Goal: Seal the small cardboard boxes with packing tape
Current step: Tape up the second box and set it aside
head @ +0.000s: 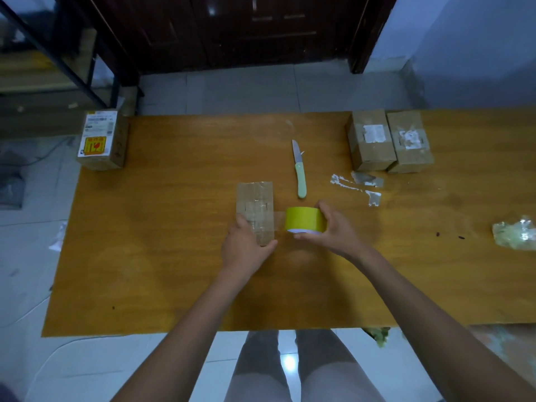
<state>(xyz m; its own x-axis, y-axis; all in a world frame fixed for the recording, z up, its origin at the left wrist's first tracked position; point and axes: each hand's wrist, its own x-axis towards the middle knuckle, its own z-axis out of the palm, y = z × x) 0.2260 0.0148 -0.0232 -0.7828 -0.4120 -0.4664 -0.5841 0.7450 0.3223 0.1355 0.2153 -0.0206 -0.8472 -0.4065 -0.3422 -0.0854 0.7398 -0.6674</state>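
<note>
A small cardboard box (255, 204) lies in the middle of the wooden table (174, 271), its top covered in clear tape. My left hand (243, 248) presses down on the box's near end. My right hand (333, 227) grips a yellow roll of packing tape (303, 219) just right of the box. A clear strip of tape (279, 220) stretches from the roll onto the box. A green-handled knife (300, 172) lies beyond the roll with its blade open and pointing away.
Two taped cardboard boxes (388, 140) stand at the back right. A labelled box (101, 140) sits at the back left corner. Torn tape scraps (359, 184) lie right of the knife. Crumpled plastic (516, 233) rests at the right edge.
</note>
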